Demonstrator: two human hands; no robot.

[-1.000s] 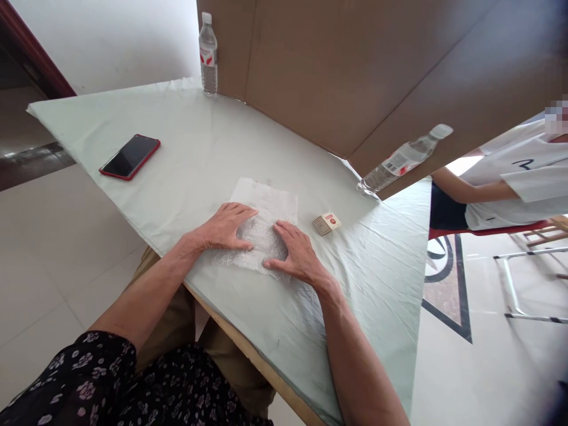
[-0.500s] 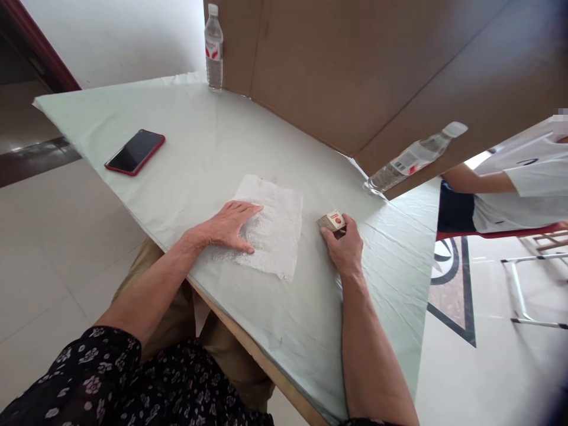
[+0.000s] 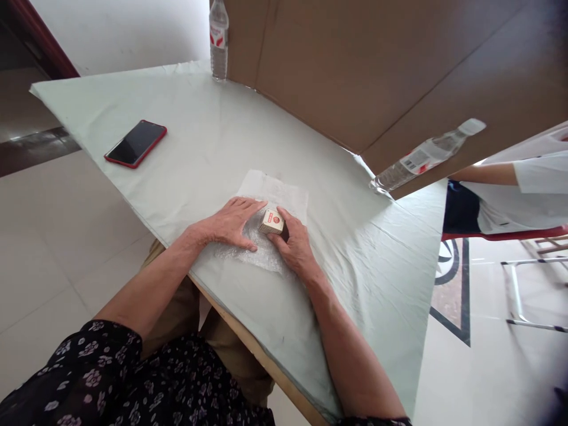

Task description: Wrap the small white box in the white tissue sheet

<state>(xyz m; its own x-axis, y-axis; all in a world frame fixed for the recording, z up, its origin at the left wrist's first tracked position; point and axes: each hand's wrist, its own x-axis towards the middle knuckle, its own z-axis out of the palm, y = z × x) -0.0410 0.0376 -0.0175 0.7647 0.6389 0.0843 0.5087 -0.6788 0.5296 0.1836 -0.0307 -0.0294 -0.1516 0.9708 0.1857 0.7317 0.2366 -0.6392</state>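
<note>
A sheet of bubble wrap (image 3: 266,256) lies on the pale green cloth in front of me. My left hand (image 3: 233,225) rests on its left part, palm down, with thumb and fingers spread apart. Over the middle of the sheet is a small cream-coloured box (image 3: 271,221) with red print on top. My right hand (image 3: 290,239) grips that box from the right, between thumb and fingers. The box sits close to the gap between my left thumb and forefinger; whether it touches the left hand I cannot tell.
A phone in a red case (image 3: 136,144) lies at the left. Beyond the sheet stands a brown cardboard panel (image 3: 337,71), with one plastic bottle (image 3: 219,44) at its left and another bottle (image 3: 426,157) at its right. A person in a white shirt (image 3: 510,201) sits at the far right.
My right hand has carried the small box left, from the bare cloth onto the bubble wrap. My left hand has stayed nearly in place.
</note>
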